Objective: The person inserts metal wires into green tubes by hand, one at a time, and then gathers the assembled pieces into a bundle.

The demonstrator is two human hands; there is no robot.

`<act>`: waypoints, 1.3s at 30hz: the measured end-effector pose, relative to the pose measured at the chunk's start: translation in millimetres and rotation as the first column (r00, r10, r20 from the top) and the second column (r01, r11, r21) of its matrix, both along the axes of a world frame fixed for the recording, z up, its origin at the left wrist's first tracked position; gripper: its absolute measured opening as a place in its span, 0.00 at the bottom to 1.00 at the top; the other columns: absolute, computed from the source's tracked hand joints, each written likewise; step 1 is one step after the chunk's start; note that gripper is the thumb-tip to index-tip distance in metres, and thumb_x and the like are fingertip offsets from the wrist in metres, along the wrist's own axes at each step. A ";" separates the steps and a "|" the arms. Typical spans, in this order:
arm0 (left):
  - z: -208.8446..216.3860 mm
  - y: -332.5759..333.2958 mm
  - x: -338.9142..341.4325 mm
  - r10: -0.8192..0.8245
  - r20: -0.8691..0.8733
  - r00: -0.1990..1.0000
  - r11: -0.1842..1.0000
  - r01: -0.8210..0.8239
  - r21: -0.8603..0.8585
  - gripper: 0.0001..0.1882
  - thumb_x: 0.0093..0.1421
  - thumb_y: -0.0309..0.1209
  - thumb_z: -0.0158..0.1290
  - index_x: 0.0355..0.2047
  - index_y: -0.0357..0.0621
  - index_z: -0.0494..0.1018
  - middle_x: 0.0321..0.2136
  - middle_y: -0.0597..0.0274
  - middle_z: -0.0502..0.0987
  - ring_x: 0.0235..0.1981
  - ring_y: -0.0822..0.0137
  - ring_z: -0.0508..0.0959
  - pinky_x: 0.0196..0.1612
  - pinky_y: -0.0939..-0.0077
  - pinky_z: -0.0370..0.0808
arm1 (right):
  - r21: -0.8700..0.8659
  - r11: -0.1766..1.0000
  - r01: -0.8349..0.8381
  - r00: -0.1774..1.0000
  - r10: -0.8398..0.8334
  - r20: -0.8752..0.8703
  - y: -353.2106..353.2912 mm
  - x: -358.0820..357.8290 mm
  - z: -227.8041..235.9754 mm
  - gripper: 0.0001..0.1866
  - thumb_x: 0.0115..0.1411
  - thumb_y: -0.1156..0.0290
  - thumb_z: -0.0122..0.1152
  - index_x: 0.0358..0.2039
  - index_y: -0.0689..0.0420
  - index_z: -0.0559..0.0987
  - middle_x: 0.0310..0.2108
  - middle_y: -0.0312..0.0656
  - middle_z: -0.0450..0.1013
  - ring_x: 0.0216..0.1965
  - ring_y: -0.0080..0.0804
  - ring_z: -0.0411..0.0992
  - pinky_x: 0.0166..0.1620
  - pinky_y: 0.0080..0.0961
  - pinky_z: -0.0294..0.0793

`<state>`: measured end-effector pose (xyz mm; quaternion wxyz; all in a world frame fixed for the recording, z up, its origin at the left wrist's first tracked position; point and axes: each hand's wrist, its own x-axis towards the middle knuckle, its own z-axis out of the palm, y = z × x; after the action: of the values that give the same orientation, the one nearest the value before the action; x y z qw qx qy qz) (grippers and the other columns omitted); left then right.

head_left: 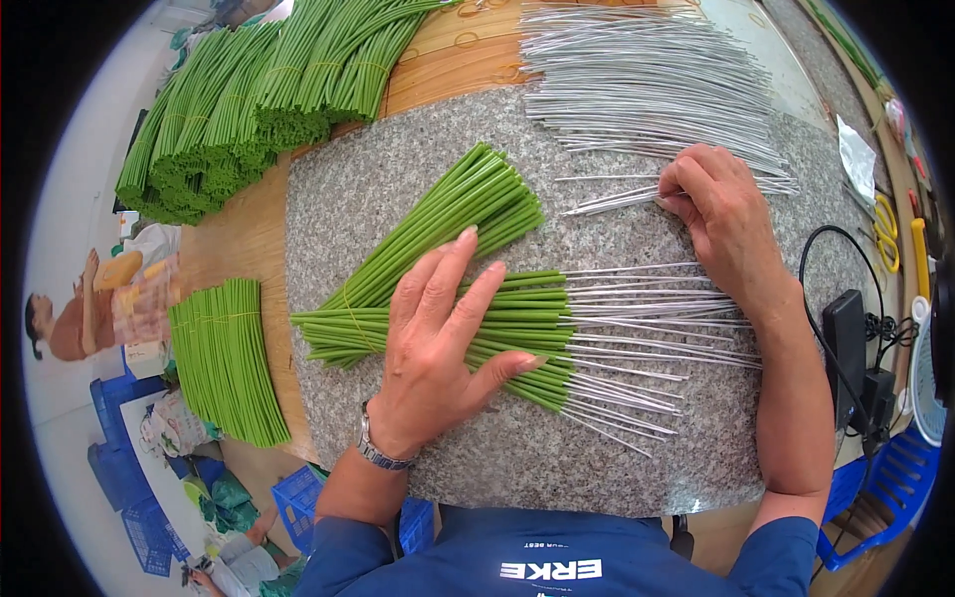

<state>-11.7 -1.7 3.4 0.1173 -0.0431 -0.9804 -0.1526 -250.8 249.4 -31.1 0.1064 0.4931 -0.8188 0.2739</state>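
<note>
My left hand (435, 343) lies with its fingers spread over a bundle of thin green tubes (527, 318) on the grey speckled slab. Silver wires (647, 340) stick out from the right ends of many of these tubes. Other tubes of the bundle (438, 214) fan up toward the far side, with no wires showing at their ends; a thin band (348, 298) crosses the bundle at its left. Above the wired tubes, my right hand (718, 214) pinches a few loose silver wires (609, 203) between thumb and fingers. Their right ends are partly behind the hand.
A large pile of silver wires (647, 85) lies at the far right. Banded green tube bundles (269, 99) are heaped far left, with another bundle (231, 358) nearer. Yellow-handled scissors (885, 234) and a black adapter (847, 348) sit at right. People (85, 323) appear at far left.
</note>
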 end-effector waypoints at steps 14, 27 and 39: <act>1.7 2.3 -2.7 0.023 0.062 0.998 1.000 -0.022 -0.013 0.45 0.61 0.57 0.69 0.68 0.36 0.75 0.74 0.37 0.66 0.76 0.35 0.63 0.77 0.41 0.59 | 0.025 0.998 -0.050 0.998 0.051 -0.040 1.1 -3.8 -2.9 0.11 0.60 0.84 0.65 0.39 0.54 0.76 0.38 0.36 0.75 0.46 0.39 0.75 0.53 0.39 0.70; -2.7 6.0 -0.8 0.005 0.105 0.994 0.998 0.003 -0.070 0.43 0.62 0.62 0.65 0.67 0.42 0.77 0.74 0.51 0.72 0.76 0.44 0.67 0.76 0.34 0.56 | -0.067 0.992 -0.109 0.987 0.100 -0.128 -2.7 4.2 1.2 0.13 0.56 0.84 0.63 0.40 0.56 0.75 0.38 0.38 0.76 0.45 0.41 0.79 0.50 0.40 0.76; -2.4 6.3 0.2 -0.016 0.146 0.989 0.993 0.033 -0.109 0.42 0.64 0.64 0.61 0.67 0.46 0.78 0.72 0.54 0.75 0.76 0.46 0.69 0.77 0.32 0.54 | 0.060 0.985 -0.160 0.987 0.160 0.009 7.9 11.0 12.5 0.08 0.58 0.79 0.63 0.39 0.55 0.78 0.35 0.40 0.75 0.39 0.44 0.79 0.41 0.41 0.79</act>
<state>-11.5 4.7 1.1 0.0411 -0.0505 -0.9927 -0.1018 -239.8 257.4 -18.5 0.0673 0.5598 -0.7847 0.2575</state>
